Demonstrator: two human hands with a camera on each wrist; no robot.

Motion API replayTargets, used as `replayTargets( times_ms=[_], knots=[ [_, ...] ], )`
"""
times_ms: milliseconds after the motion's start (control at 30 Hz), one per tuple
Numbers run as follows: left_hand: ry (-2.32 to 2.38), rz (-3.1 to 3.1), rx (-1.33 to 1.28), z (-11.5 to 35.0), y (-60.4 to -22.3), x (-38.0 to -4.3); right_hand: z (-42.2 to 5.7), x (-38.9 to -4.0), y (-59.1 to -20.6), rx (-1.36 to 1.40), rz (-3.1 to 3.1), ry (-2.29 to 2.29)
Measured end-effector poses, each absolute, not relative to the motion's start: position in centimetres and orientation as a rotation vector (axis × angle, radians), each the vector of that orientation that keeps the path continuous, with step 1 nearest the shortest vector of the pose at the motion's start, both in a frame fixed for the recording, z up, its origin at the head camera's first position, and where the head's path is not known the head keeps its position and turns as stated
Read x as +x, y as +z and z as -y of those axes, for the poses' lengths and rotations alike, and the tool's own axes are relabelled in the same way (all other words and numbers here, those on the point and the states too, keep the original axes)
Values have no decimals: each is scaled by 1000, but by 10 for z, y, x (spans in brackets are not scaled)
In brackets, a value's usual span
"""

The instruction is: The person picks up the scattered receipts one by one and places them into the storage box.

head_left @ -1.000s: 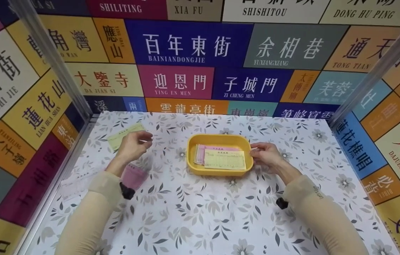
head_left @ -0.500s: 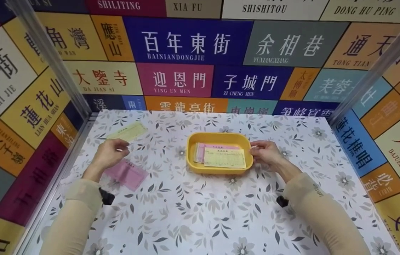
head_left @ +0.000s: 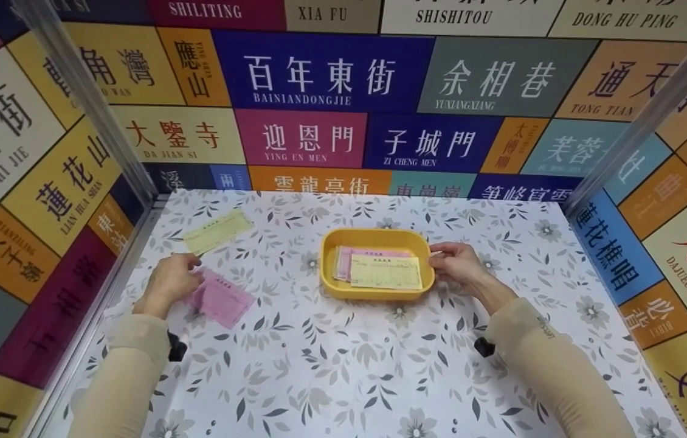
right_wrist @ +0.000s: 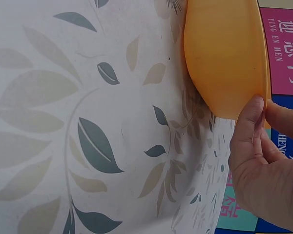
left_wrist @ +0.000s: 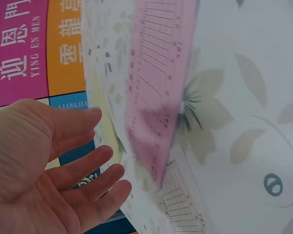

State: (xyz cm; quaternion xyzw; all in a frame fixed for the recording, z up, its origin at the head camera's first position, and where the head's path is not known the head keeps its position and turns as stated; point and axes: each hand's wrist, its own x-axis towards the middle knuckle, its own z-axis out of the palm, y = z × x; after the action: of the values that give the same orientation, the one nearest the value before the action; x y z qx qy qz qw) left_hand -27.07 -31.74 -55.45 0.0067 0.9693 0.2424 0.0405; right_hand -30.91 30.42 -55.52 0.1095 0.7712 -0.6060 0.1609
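My right hand (head_left: 464, 267) pinches the right end of a yellow plastic tray (head_left: 380, 294), thumb and fingers at its rim in the right wrist view. Inside lie a pale yellow printed slip (head_left: 386, 272) and pink and white slips partly under it. At the left of the table, my left hand (head_left: 168, 283) hovers near a pink printed slip (head_left: 225, 299), fingers loosely spread and holding nothing, as the left wrist view shows. Just beyond lies another pale yellow slip (head_left: 219, 231). A white printed slip (left_wrist: 178, 200) shows past the pink one in that wrist view, mostly hidden by my arm in the head view.
A white tabletop (head_left: 331, 377) with a leaf and flower print lies under everything. Panels (head_left: 325, 73) of coloured signs enclose it at the back and both sides, with metal posts (head_left: 106, 115) at the corners.
My left hand has drawn back from the yellow slip toward the lower left, beside the pink slip. The right hand and the tray stay in place.
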Motion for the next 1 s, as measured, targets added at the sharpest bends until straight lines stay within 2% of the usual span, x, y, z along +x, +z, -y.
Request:
replayTargets(
  times_ms=[500,1000],
  knots=[
    [668,-2917,-195,312,-571,-273,-305,-311,-556,333,-2225,-1707],
    [757,-2880,-300,310,-581,-282,-305,-312,-558,328,-2191,-1751]
  ],
)
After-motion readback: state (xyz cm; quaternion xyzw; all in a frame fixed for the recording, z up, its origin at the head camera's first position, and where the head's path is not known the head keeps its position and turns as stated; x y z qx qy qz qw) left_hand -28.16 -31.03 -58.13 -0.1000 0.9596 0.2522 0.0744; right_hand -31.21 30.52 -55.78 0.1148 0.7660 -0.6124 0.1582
